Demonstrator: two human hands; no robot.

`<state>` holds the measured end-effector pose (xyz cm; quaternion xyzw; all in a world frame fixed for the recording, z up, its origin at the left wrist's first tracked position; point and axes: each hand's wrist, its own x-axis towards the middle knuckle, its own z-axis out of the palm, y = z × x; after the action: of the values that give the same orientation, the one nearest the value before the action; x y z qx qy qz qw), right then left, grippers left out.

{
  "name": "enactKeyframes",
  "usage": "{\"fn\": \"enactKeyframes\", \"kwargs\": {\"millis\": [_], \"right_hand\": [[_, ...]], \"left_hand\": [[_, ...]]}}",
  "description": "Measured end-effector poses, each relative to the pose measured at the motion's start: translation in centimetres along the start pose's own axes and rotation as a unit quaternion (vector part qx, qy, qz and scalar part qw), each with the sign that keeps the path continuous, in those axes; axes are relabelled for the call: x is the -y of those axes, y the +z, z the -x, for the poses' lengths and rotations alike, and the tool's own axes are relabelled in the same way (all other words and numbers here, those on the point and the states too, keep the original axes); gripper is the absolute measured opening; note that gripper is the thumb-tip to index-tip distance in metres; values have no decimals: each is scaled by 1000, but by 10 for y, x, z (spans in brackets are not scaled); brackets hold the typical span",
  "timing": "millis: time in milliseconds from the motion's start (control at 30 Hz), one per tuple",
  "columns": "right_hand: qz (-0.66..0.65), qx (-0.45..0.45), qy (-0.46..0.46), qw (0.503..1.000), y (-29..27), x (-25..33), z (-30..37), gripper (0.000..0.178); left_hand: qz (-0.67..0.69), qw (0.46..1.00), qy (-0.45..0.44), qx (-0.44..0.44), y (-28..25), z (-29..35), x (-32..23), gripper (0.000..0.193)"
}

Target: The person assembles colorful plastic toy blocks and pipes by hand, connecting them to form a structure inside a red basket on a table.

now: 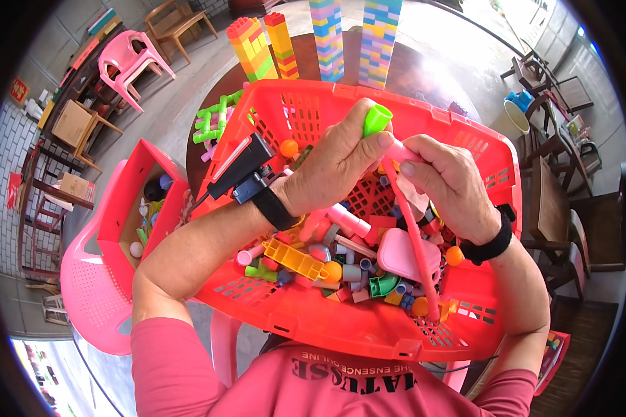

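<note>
Above a red plastic basket (295, 326), my left hand (330, 163) is closed around a bright green toy pipe piece (376, 120) with its open end up. My right hand (455, 184) pinches a pink toy pipe piece (398, 151) right beside it; whether the two are joined is hidden by my fingers. From between my hands a long pinkish-red strip (414, 243) slants down into the basket. Below lie mixed toys: a yellow-orange beam (293, 258), a pink rounded-corner plate (400, 254), a pink pipe (348, 219), a green elbow (384, 285) and small orange balls (454, 255).
Behind the basket, towers of stacked blocks (381, 42) stand on a round dark table (212, 104), with green joined pipes (219, 118) at its left. A red box of toys (122, 208) rests on a pink chair (90, 306) to my left. Wooden furniture (549, 201) stands at right.
</note>
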<state>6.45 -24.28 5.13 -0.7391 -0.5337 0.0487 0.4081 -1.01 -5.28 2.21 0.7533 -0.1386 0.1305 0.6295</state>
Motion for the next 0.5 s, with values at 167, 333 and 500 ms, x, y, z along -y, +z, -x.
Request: {"fn": "enactKeyframes", "kwargs": {"millis": [167, 333, 500], "right_hand": [[-29, -51, 12, 998, 3, 12, 4, 16], [-21, -48, -7, 999, -3, 15, 3, 15], [-11, -42, 0, 999, -5, 14, 1, 17]], "left_hand": [[-55, 997, 49, -9, 4, 0, -6, 26], [-35, 998, 48, -16, 9, 1, -11, 27], [-48, 998, 42, -13, 8, 0, -13, 26]]}}
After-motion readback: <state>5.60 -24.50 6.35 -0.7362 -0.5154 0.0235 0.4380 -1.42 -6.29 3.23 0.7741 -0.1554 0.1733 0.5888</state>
